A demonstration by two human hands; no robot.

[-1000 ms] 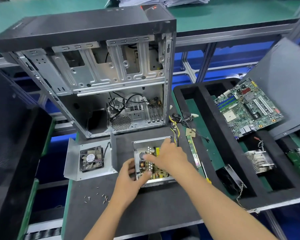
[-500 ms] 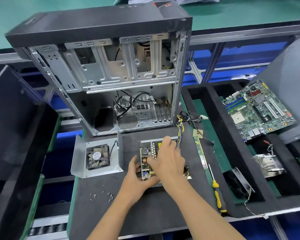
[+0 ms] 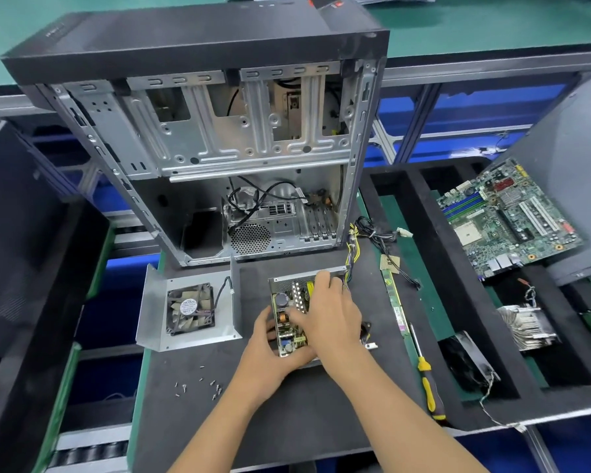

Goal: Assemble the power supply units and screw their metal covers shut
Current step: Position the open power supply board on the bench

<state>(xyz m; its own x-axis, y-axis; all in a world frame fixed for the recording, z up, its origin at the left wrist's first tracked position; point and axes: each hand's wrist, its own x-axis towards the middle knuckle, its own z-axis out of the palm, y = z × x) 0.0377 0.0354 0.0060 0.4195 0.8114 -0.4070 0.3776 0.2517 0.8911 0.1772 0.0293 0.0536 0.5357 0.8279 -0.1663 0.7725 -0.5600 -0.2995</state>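
Observation:
An open power supply unit [image 3: 289, 314] lies on the dark mat, its circuit board with capacitors and coils exposed inside the metal tray. My left hand [image 3: 270, 349] grips its near left edge. My right hand [image 3: 328, 315] lies over the board, fingers curled on the far part and hiding the right half. The metal cover [image 3: 157, 302] with a black fan [image 3: 190, 314] mounted in it lies upturned to the left. Several small screws [image 3: 202, 387] are scattered on the mat in front of the cover. A yellow-handled screwdriver [image 3: 425, 377] lies to the right.
An empty computer case [image 3: 198, 138] stands behind the unit. A bundle of yellow and black wires [image 3: 354, 247] runs from the unit's far right corner. Black foam trays on the right hold a motherboard [image 3: 505, 216], a heatsink [image 3: 526, 326] and a memory stick [image 3: 394, 302].
The view has shifted, so everything sits further right and lower in the frame. My right hand has moved a little further over the board; my left hand keeps its hold on the near edge.

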